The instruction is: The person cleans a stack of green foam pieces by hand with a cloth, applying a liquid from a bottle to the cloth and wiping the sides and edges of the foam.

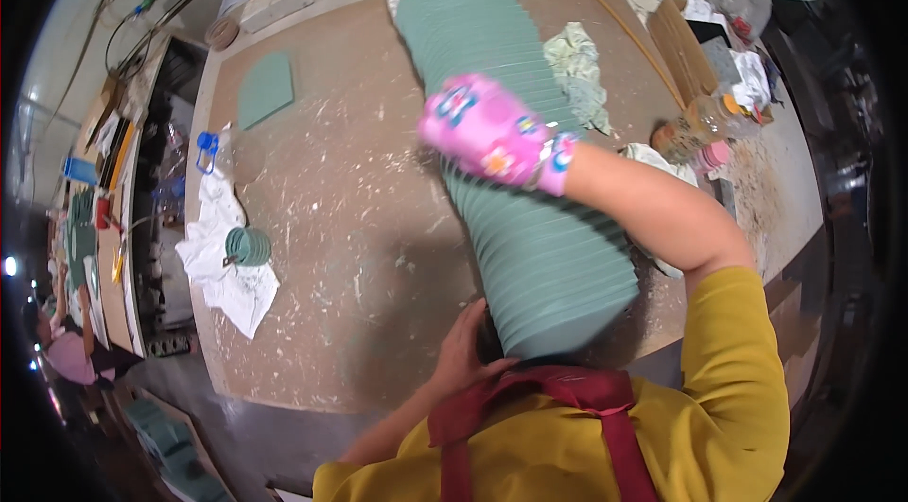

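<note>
A long row of thin green pieces (553, 256), packed face to face and overlapping, runs from my body to the far edge of the table. My right hand (487, 133) is covered by a pink flowered cloth mitt, smeared by motion, and lies across or just over the row's middle; its fingers are hidden. At the near left corner of the row is my bare left hand (465, 351), fingers stretched forward and thumb apart, beside or touching the end piece. One loose green piece (268, 90) with a rounded corner lies at the far left.
The brown board tabletop (331, 218) has white specks. A white cloth (227, 256) with a green coil-like roll (248, 246) lies left, near a blue-capped bottle (210, 150). At right are a crumpled cloth (579, 71), a thin stick (615, 24) and bottles (695, 128). Another person (71, 351) is far left.
</note>
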Motion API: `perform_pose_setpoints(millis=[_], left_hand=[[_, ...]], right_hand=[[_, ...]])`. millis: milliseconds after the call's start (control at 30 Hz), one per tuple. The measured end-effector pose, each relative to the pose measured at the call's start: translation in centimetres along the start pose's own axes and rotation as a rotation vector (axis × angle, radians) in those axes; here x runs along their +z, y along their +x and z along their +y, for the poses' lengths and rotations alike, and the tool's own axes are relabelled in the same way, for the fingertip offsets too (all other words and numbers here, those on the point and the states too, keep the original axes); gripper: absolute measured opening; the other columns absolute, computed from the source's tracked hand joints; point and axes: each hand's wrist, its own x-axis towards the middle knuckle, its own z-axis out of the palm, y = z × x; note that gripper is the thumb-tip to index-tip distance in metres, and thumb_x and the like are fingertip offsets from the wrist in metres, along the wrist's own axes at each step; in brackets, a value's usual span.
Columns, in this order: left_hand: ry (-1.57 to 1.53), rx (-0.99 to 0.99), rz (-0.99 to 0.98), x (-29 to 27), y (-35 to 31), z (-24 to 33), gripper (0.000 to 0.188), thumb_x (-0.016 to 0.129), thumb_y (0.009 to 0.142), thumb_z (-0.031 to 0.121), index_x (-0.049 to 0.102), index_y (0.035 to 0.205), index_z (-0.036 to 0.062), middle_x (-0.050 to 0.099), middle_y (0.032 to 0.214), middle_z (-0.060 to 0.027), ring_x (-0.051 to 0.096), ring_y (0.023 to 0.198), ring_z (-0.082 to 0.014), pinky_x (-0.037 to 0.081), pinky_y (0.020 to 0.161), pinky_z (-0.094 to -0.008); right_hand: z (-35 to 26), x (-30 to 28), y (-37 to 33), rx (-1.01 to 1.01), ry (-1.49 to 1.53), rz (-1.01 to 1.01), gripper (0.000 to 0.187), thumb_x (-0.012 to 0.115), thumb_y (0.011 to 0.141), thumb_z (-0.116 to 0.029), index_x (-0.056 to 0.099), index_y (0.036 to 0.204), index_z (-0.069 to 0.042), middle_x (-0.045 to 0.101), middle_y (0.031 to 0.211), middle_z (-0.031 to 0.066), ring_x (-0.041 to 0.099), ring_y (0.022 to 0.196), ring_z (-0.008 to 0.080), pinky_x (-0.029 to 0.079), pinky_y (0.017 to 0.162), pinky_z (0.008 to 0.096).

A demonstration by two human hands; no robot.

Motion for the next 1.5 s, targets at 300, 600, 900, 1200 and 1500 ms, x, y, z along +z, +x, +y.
perform_pose_setpoints(millis=[300, 600, 900, 1200, 1500], left_hand=[[0.033, 0.026, 0.035, 0.3, 0.1, 0.1, 0.096, 0.085, 0.064, 0.030, 0.032, 0.139, -0.0007, 0.049, 0.128, -0.0240, 0.052, 0.115, -0.0404, 0.047, 0.094, -0.0429], [0.056, 0.057, 0.039, 0.5, -0.2, -0.5, 0.101, 0.085, 0.063, 0.031, 0.030, 0.139, -0.0042, 0.048, 0.129, -0.0260, 0.052, 0.116, -0.0404, 0.046, 0.095, -0.0429], [0.005, 0.015, 0.029, 0.3, 0.1, -0.3, 0.102, 0.086, 0.061, 0.029, 0.031, 0.138, -0.0045, 0.049, 0.127, -0.0247, 0.053, 0.114, -0.0401, 0.047, 0.094, -0.0422], [-0.010, 0.033, 0.068, 0.9, -0.1, -0.7, 0.100, 0.085, 0.063, 0.027, 0.029, 0.140, -0.0019, 0.052, 0.120, -0.0208, 0.055, 0.107, -0.0343, 0.047, 0.091, -0.0395], [-0.032, 0.072, 0.074, 1.1, 0.1, -0.4, 0.101, 0.084, 0.062, 0.020, 0.027, 0.142, -0.0028, 0.053, 0.118, -0.0207, 0.055, 0.103, -0.0322, 0.047, 0.089, -0.0377]], right_hand=[[11.7, -1.1, -7.5, 0.728, 0.081, 0.071, 0.022, 0.064, 0.074, -0.006, 0.060, 0.096, -0.007, 0.062, 0.087, 0.0138, 0.063, 0.077, 0.0315, 0.051, 0.069, 0.0391], [14.4, -0.6, -8.7, 0.669, -0.120, 0.172, 0.025, 0.061, 0.085, -0.023, 0.060, 0.104, -0.007, 0.064, 0.098, 0.0124, 0.062, 0.092, 0.0336, 0.049, 0.078, 0.0423], [-3.2, -1.2, -7.0, 0.035, 0.128, -0.023, 0.028, 0.065, 0.075, -0.019, 0.060, 0.102, -0.012, 0.061, 0.087, 0.0044, 0.062, 0.084, 0.0228, 0.044, 0.092, 0.0374], [1.6, -4.4, -11.6, 0.495, -0.100, 0.103, 0.023, 0.064, 0.081, -0.014, 0.059, 0.102, -0.005, 0.063, 0.091, 0.0128, 0.061, 0.085, 0.0324, 0.048, 0.076, 0.0405], [-0.8, -6.0, -13.6, 0.571, -0.065, 0.114, 0.024, 0.064, 0.079, -0.014, 0.058, 0.100, -0.003, 0.062, 0.088, 0.0135, 0.062, 0.081, 0.0330, 0.049, 0.071, 0.0410]])
